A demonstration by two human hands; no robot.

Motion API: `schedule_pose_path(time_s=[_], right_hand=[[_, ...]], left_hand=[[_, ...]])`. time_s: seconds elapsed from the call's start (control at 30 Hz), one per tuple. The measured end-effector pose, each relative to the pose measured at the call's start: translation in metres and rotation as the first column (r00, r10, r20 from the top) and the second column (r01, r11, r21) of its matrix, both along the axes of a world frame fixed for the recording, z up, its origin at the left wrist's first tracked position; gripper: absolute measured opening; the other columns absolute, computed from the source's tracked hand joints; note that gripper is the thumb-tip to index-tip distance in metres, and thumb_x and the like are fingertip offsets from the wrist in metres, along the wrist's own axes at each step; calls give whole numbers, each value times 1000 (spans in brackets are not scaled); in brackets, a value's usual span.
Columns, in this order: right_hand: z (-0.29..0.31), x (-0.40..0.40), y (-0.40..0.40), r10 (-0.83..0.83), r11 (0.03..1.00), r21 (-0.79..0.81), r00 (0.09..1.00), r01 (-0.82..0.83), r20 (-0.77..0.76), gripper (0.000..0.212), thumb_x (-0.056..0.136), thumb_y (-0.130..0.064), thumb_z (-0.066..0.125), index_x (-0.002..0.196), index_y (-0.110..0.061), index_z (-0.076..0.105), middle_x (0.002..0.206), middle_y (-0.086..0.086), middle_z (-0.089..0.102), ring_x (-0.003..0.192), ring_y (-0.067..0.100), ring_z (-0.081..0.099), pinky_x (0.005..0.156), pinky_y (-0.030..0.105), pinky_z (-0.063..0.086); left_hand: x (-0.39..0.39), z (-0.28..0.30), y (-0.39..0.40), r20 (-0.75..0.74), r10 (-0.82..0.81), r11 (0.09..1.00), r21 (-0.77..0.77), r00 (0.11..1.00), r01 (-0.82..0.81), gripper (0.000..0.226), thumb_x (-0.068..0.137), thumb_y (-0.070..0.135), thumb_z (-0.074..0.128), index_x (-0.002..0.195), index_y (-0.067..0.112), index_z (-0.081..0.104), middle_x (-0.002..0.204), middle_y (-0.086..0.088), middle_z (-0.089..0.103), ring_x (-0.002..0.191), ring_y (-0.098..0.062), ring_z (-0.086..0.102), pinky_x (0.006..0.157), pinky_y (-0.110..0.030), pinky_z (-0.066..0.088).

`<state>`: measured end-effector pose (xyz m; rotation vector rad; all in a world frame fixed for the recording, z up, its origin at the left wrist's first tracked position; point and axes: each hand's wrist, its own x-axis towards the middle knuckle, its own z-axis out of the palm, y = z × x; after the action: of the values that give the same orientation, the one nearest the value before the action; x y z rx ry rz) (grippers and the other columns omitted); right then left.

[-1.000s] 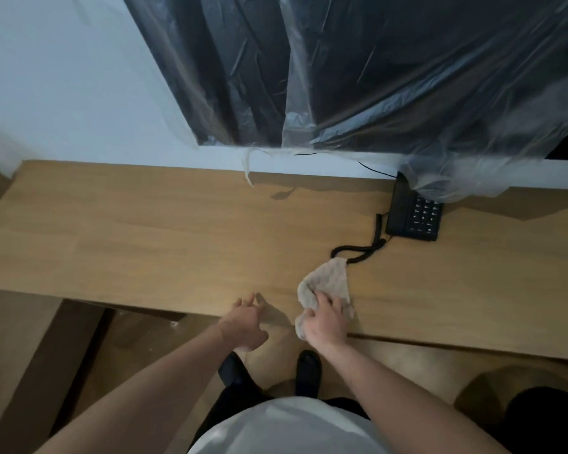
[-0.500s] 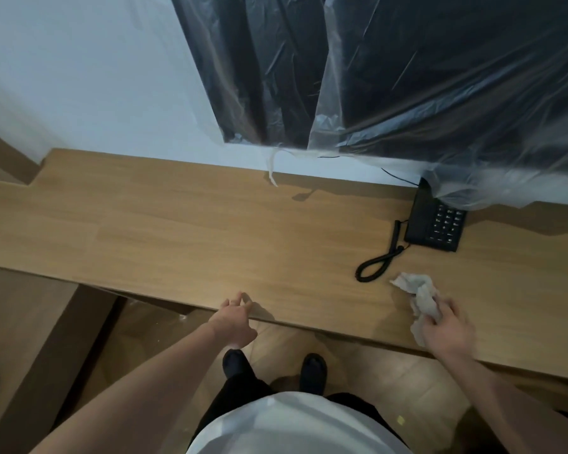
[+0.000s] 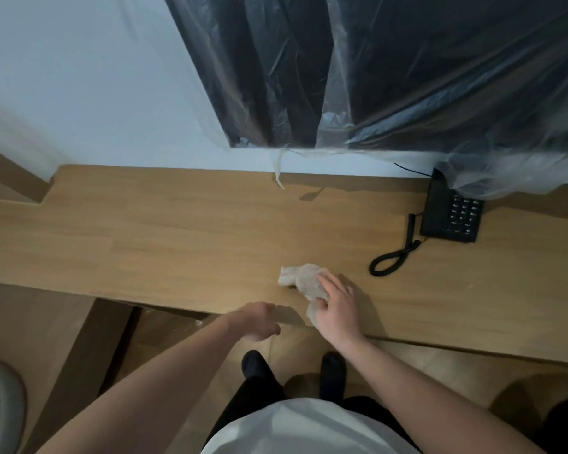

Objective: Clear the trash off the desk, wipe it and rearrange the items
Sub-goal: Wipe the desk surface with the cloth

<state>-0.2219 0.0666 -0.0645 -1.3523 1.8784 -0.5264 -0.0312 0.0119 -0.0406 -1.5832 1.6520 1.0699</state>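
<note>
Wood-grain laminate covers the long bench (image 3: 184, 237), which runs along a pale wall. Near its front edge lies a crumpled, light-coloured cloth (image 3: 304, 282), and the person's right hand (image 3: 336, 306) rests on top of it, fingers laid over the fabric with the thumb tucked against the lower fold that hangs toward the bench edge. The fingers look fairly straight and pressing down; whether they pinch the cloth underneath I cannot tell. The left end of the cloth sticks out bare past the fingertips.

The left hand (image 3: 259, 324) sits at the bench's front edge, just beside the right hand but apart from the cloth, its fingers loosely curled and holding nothing.

Farther back and to the right, a black desk telephone (image 3: 453, 217) stands against the wall, its keypad facing up. Its coiled black cord (image 3: 394, 257) loops out across the bench surface toward the cloth without touching it. Clear plastic sheeting (image 3: 473, 152) drapes down from a large dark panel (image 3: 407, 60) on the wall and partly covers the back of the telephone; a thin torn strip of it dangles down to the rear edge of the bench.

Below the bench, the person's dark shoes (image 3: 254, 365) stand on a wooden floor.
</note>
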Motion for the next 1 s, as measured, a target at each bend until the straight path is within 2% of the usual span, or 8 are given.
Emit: schedule_pose_path(time_s=[0.1, 0.23, 0.37, 0.5, 0.63, 0.77, 0.93, 1.0], right_hand=[[13, -20, -35, -119, 992, -41, 991, 121, 56, 53, 101, -5, 55, 151, -21, 53, 164, -7, 38, 151, 17, 33, 127, 36, 22], [3, -30, -68, -106, 991, -84, 992, 101, -67, 54, 101, -5, 54, 153, -19, 51, 165, -3, 37, 152, 24, 29, 126, 40, 22], [-37, -9, -64, 159, 975, 191, 958, -114, -240, 56, 106, -22, 46, 161, -26, 35, 172, -2, 19, 159, 24, 15, 129, 45, 17], [-59, 49, -48, 190, 927, 372, 922, -55, -336, 64, 109, -30, 38, 166, -36, 10, 175, -4, -5, 160, 29, -3, 129, 53, 8], [-49, 143, -64, 148, 898, 440, 949, -11, -280, 65, 110, -25, 36, 167, -35, 7, 174, -2, -9, 160, 34, -7, 129, 54, 13], [-30, 258, -112, 114, 872, 489, 980, -20, -163, 68, 110, -25, 37, 166, -34, 1, 173, 2, -18, 159, 37, -13, 127, 55, 11], [10, 355, -161, 178, 870, 436, 972, -230, 156, 62, 104, -23, 49, 162, -34, 28, 171, -2, 24, 149, 30, 37, 120, 49, 38], [28, 359, -164, 139, 911, 356, 968, -208, 208, 58, 104, -19, 53, 159, -31, 38, 168, -7, 29, 150, 24, 37, 120, 38, 36]], left_hand=[[19, 10, -12, -85, 95, 991, -90, 992, -102, 73, 98, 36, 63, 162, 18, 32, 164, -6, 38, 146, -28, 42, 118, -34, 38], [67, 12, -17, -87, 161, 970, -172, 983, -174, 72, 101, 36, 59, 162, 11, 31, 172, -4, 16, 160, -24, 11, 126, -35, 24], [123, 9, -18, -58, 173, 966, -187, 983, -181, 71, 102, 39, 57, 161, 10, 32, 172, -5, 15, 160, -23, 4, 127, -35, 22], [180, 4, -28, -61, 220, 959, -170, 974, -227, 68, 97, 42, 55, 156, 11, 43, 170, -8, 23, 160, -27, 7, 127, -37, 21], [241, 6, -44, -116, 200, 962, -164, 973, -217, 76, 95, 41, 54, 162, 10, 31, 172, -8, 17, 160, -22, 0, 129, -36, 17], [295, 11, -66, -229, 231, 930, -232, 945, -284, 78, 94, 35, 65, 163, 22, 31, 174, -3, 6, 158, -24, 20, 125, -33, 27], [343, 22, -89, -248, 208, 919, -282, 946, -276, 76, 93, 32, 65, 162, 22, 33, 173, -4, 11, 158, -22, 18, 124, -34, 27], [347, 27, -101, -237, 155, 923, -312, 959, -226, 78, 93, 32, 65, 163, 22, 30, 173, -4, 10, 159, -22, 17, 125, -36, 27]])
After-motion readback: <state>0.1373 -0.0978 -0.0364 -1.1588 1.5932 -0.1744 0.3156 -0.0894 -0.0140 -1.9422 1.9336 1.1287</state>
